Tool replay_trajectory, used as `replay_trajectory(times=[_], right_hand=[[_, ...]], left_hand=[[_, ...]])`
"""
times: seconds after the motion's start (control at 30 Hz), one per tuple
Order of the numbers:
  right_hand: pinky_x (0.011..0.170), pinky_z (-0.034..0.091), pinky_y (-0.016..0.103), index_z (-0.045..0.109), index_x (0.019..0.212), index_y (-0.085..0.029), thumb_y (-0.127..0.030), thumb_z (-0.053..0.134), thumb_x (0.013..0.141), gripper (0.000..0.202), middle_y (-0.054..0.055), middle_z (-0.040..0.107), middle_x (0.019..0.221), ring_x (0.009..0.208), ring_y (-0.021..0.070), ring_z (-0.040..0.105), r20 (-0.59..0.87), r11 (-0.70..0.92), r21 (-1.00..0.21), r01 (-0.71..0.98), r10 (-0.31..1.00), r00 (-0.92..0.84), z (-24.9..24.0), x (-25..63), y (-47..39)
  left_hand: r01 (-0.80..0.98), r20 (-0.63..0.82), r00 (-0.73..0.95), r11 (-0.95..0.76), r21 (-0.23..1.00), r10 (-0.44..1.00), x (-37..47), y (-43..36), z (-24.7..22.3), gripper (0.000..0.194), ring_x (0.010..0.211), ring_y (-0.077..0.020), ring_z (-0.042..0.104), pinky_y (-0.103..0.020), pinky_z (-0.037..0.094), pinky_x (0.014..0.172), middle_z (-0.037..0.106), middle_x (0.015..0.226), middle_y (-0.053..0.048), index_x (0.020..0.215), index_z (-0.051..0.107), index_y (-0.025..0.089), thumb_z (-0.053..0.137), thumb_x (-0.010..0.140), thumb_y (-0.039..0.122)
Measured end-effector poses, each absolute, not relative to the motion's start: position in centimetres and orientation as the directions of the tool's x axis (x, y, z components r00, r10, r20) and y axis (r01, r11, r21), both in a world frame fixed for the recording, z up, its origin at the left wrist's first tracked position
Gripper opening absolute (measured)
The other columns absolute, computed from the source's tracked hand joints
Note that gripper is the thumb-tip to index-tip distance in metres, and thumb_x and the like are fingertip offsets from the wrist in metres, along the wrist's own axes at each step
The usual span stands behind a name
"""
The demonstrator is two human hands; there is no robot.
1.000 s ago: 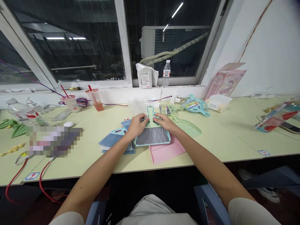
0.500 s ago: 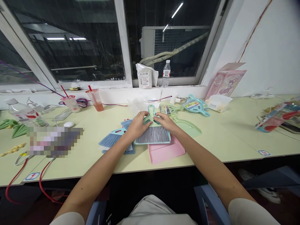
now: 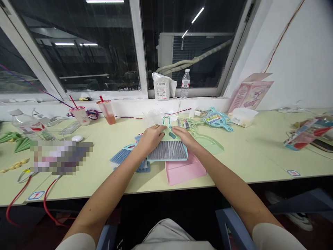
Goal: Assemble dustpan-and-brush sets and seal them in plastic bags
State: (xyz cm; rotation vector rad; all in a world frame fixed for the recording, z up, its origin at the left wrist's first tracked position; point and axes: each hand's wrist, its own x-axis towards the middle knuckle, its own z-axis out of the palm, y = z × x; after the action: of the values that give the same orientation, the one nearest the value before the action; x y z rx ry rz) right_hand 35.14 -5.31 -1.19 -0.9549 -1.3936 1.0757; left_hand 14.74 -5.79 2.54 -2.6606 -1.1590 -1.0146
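A light green hand brush with grey bristles lies against a light blue dustpan, whose rim shows below and beside the bristles. My left hand grips the pair at the left shoulder, its thumb over the brush's green body. On the right shoulder my right hand is closed, thumb near the handle's base. Both looped handles point toward the window. Partly beneath them lies a pink dustpan. Blue-bristled brushes lie left of them, partly hidden by my left forearm. Beyond my right wrist rests a green dustpan.
Packaged blue brush sets lie at the back beside a tissue pack and a pink box. Drink cups, a large bottle and cables stand at left. A water bottle is on the sill.
The brush and blue dustpan have shifted slightly left, with both hands staying on them. My left thumb and fingers have drawn closer together over the brush body. The view has tilted up a little.
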Motion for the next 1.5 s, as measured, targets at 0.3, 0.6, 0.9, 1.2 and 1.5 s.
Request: replay_trajectory(times=[0.3,0.6,0.9,1.2,1.5], right_hand=[[0.092,0.051,0.035,0.076,0.108,-0.023,-0.074,0.069,0.078,0.06,0.006,0.077,0.103,0.1,0.0243,0.069,0.184,0.171,-0.973,-0.155,0.98,-0.076,-0.7,35.0,-5.5],[0.081,0.053,0.033,0.071,0.112,-0.022,-0.055,0.076,0.07,0.054,0.003,0.075,0.1,0.088,0.0213,0.068,0.265,0.267,-0.962,-0.049,0.963,0.056,-1.6,38.1,-2.3],[0.07,0.048,0.033,0.071,0.098,-0.02,-0.043,0.08,0.067,0.039,0.001,0.071,0.083,0.073,0.0205,0.063,0.053,0.066,-0.991,0.119,0.993,-0.109,0.3,44.1,-4.0],[0.096,0.043,0.041,0.069,0.097,-0.02,-0.032,0.06,0.09,0.017,0.009,0.063,0.102,0.104,0.0273,0.056,0.398,0.396,-0.518,0.758,0.896,-0.196,-3.5,42.2,-10.8],[0.096,0.043,0.04,0.07,0.104,-0.018,-0.023,0.054,0.096,0.02,0.014,0.068,0.104,0.108,0.0301,0.058,0.316,0.398,-0.31,0.864,0.9,-0.301,-5.2,40.2,-11.9]], left_hand=[[0.479,0.826,0.402,-0.859,0.178,0.395,13.2,-4.1,2.7,0.023,0.091,-0.0195,0.066,-0.035,0.056,0.082,0.069,0.1,-0.008,0.112,0.078,0.022,0.064,0.094,0.025],[0.388,0.826,0.009,-0.764,0.516,0.563,11.7,-3.3,3.7,0.027,0.081,-0.0172,0.064,-0.03,0.053,0.075,0.07,0.089,-0.004,0.11,0.08,0.023,0.069,0.088,0.032],[0.222,0.693,-0.076,-0.666,0.712,0.717,11.4,-2.7,2.6,0.034,0.079,-0.0165,0.067,-0.029,0.054,0.073,0.075,0.099,-0.008,0.109,0.08,0.016,0.072,0.083,0.036],[0.213,0.694,-0.071,-0.669,0.713,0.717,12.1,-2.6,1.8,0.032,0.083,-0.0176,0.068,-0.03,0.055,0.077,0.075,0.099,-0.008,0.108,0.08,0.016,0.071,0.084,0.034],[0.239,0.694,-0.078,-0.662,0.71,0.716,12.0,-2.0,1.0,0.03,0.09,-0.0197,0.069,-0.033,0.056,0.084,0.075,0.098,-0.008,0.106,0.08,0.017,0.069,0.084,0.033]])
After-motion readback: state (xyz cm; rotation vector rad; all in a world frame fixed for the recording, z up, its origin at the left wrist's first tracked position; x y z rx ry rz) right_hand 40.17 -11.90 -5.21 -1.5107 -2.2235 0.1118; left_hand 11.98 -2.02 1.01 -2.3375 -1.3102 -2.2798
